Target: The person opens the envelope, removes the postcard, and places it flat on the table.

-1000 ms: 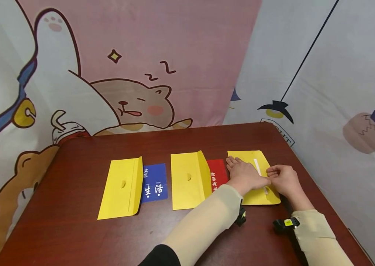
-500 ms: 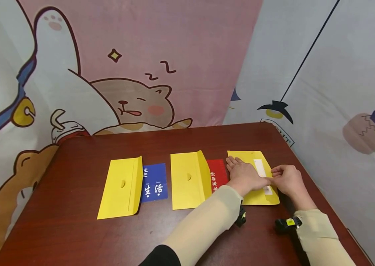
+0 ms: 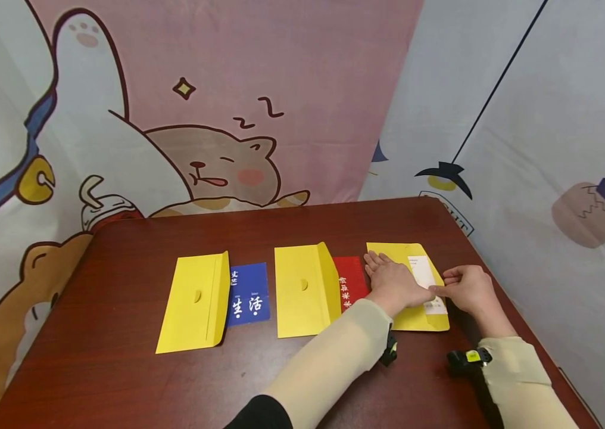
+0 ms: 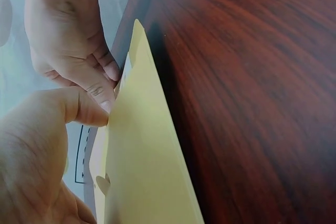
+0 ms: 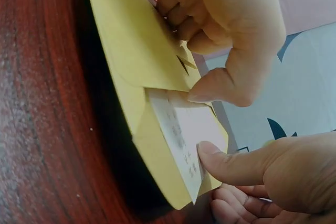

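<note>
A yellow envelope lies at the table's right side with its flap open. From its mouth sticks a white card with small printed writing. Across the envelope's left part rests my left hand, fingers spread straight in the head view and thumb against the mouth edge. My right hand pinches the card near its outer edge, thumb on top, fingers largely hidden behind the flap. In the left wrist view both thumbs come close together at the envelope's mouth.
In the middle, another yellow envelope lies beside a red card, partly covered by my left arm. Farther left are a third yellow envelope and a blue card. Printed cloth hangs behind the brown table.
The white card has slid rightward, showing more of itself outside the envelope. My right hand has moved slightly right with it, while my left hand stays in place.
</note>
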The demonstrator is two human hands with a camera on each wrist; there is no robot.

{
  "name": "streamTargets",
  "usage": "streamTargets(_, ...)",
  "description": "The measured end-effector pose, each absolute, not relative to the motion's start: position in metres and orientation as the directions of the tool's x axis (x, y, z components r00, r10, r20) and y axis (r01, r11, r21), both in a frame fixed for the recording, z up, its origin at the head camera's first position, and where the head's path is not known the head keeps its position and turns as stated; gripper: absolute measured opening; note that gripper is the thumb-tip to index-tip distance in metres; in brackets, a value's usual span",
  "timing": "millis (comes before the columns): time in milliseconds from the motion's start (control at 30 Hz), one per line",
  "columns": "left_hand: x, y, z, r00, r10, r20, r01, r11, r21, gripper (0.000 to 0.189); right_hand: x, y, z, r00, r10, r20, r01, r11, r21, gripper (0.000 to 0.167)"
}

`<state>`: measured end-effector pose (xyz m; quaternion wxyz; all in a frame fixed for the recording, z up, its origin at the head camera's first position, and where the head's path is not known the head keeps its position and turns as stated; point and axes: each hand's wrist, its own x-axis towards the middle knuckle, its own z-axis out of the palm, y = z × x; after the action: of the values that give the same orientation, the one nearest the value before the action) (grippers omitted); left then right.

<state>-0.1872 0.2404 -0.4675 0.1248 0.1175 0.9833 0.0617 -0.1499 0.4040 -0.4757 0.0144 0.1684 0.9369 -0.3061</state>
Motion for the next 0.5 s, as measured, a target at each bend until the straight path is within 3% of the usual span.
streamTargets(500, -0.1851, 0.2466, -0.4682, -0.952, 0.191, -0.240, 0.177, 0.981, 0.077, 0.114, -0.1523, 0.4072, -0.4764, -0.945, 0.295, -0.142, 0.319, 0.736, -0.597, 0.044)
